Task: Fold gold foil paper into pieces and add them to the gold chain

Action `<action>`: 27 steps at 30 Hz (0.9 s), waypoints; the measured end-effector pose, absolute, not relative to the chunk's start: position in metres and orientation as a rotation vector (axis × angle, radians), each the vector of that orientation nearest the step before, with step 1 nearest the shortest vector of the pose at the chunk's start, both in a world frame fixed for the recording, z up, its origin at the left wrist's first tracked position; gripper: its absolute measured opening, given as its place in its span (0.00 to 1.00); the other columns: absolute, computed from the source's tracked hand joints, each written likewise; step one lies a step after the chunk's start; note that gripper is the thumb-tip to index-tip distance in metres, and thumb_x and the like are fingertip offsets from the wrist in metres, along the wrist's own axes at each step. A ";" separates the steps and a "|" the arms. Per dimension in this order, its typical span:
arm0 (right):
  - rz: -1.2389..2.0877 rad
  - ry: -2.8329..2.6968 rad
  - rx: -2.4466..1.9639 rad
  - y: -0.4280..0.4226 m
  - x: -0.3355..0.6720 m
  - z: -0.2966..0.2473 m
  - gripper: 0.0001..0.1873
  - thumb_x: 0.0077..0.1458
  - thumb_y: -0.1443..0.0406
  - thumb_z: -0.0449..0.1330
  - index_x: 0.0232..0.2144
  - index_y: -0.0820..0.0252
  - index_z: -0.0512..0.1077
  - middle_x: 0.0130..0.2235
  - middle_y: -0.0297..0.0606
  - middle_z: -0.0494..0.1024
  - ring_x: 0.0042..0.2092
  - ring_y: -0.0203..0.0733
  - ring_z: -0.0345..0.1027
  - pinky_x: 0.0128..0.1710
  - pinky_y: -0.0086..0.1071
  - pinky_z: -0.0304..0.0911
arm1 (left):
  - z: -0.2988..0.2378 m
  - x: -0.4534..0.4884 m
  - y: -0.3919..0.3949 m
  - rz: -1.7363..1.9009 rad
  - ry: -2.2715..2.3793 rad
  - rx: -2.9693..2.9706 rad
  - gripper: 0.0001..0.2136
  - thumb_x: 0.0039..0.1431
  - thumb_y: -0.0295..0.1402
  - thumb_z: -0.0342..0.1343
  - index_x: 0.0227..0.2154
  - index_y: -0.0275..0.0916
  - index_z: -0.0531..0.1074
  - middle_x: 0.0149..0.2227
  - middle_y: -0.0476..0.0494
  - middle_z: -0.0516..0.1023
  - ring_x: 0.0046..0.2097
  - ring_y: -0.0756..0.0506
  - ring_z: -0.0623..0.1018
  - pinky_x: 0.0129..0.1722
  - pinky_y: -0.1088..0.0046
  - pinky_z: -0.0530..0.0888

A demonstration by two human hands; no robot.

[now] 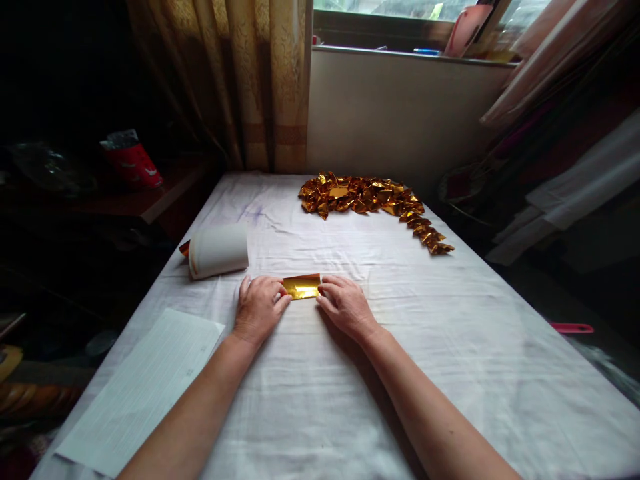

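Currently, a gold foil strip (303,287) lies crosswise near the middle of the cloth-covered desk (480,373), between the two hands. The left hand (261,305) has its fingers drawn narrow on the strip's left end, thumb at the near edge; the right hand (349,307) holds the right end likewise. Beyond, a folded gold foil chain (370,195) curves near the desk's far edge. Left of the strip sits a white roll (220,250), and a lined paper sheet (145,387) lies beside the left forearm.

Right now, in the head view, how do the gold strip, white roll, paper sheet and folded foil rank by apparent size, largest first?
1. Paper sheet (nearest)
2. Folded foil
3. White roll
4. Gold strip
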State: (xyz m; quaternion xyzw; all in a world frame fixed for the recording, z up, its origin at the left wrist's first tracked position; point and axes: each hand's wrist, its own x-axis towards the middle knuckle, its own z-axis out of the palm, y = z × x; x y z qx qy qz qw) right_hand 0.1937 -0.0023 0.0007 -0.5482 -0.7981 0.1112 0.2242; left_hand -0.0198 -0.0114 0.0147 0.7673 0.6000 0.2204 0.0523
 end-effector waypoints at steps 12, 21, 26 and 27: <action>0.301 -2.014 -1.569 0.003 0.194 -0.015 0.21 0.54 0.62 0.61 0.51 0.58 0.72 0.60 0.46 0.69 0.62 0.51 0.59 0.61 0.48 0.54 | -0.008 -0.027 -0.004 0.712 1.910 2.288 0.17 0.56 0.40 0.58 0.47 0.41 0.71 0.54 0.39 0.74 0.58 0.38 0.70 0.61 0.58 0.61; 0.337 -1.941 -1.432 0.003 0.196 -0.019 0.09 0.52 0.64 0.60 0.37 0.55 0.75 0.56 0.44 0.74 0.59 0.51 0.64 0.59 0.50 0.55 | -0.007 -0.025 -0.006 0.795 1.859 2.289 0.08 0.55 0.36 0.61 0.36 0.42 0.73 0.52 0.42 0.77 0.57 0.37 0.71 0.60 0.52 0.62; 0.366 -1.906 -1.351 0.003 0.197 -0.021 0.04 0.51 0.67 0.59 0.30 0.54 0.73 0.53 0.41 0.76 0.59 0.52 0.64 0.59 0.52 0.54 | -0.013 -0.028 -0.003 0.920 1.778 2.312 0.04 0.58 0.35 0.58 0.33 0.42 0.71 0.50 0.42 0.78 0.56 0.38 0.73 0.58 0.52 0.64; 0.386 -1.883 -1.335 0.004 0.197 -0.020 0.03 0.51 0.67 0.59 0.29 0.54 0.73 0.52 0.41 0.77 0.59 0.52 0.64 0.59 0.52 0.54 | -0.013 -0.029 -0.002 0.972 1.778 2.307 0.05 0.58 0.35 0.58 0.35 0.41 0.71 0.51 0.40 0.77 0.55 0.38 0.73 0.57 0.52 0.65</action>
